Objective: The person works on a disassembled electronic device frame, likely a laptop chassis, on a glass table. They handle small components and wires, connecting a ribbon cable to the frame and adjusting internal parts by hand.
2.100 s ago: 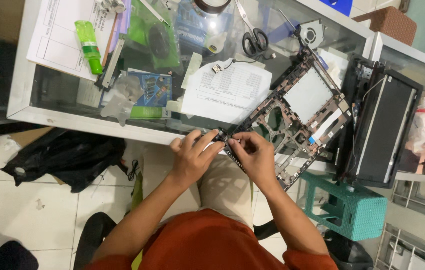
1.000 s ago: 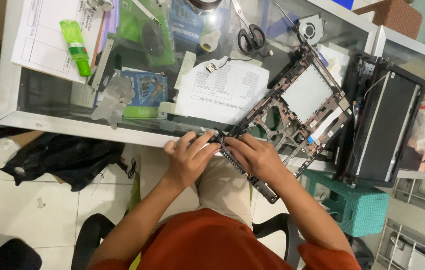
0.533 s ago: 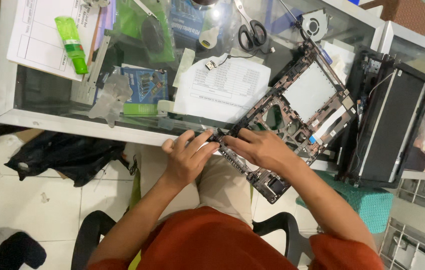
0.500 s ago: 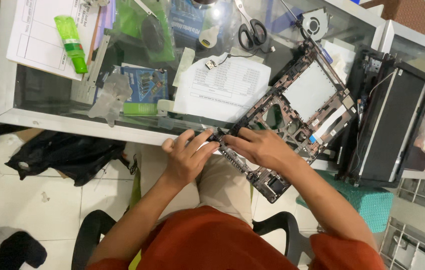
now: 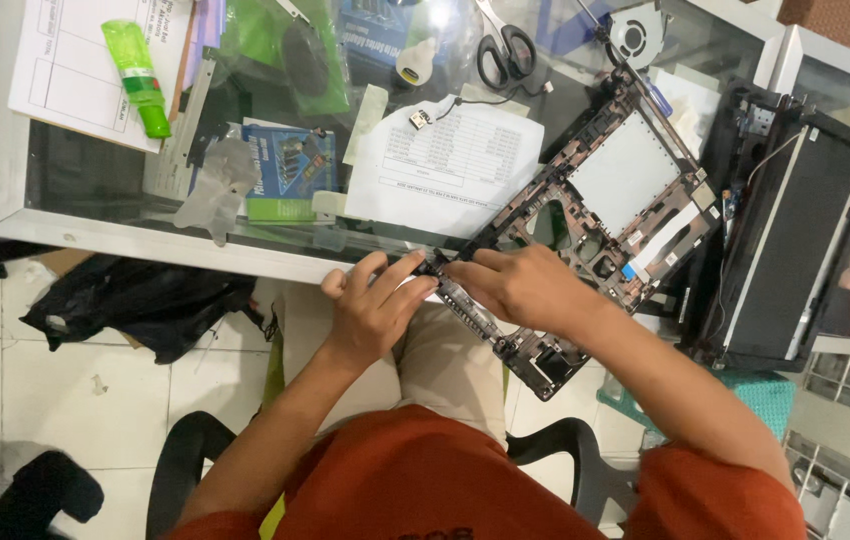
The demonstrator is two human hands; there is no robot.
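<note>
Frame corner point(image 5: 455, 268) under both hands

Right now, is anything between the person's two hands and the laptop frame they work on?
No, nothing visible stands between them. The left hand and the right hand already touch the near corner of the laptop frame, which sticks out over the edge of the glass table.
</note>
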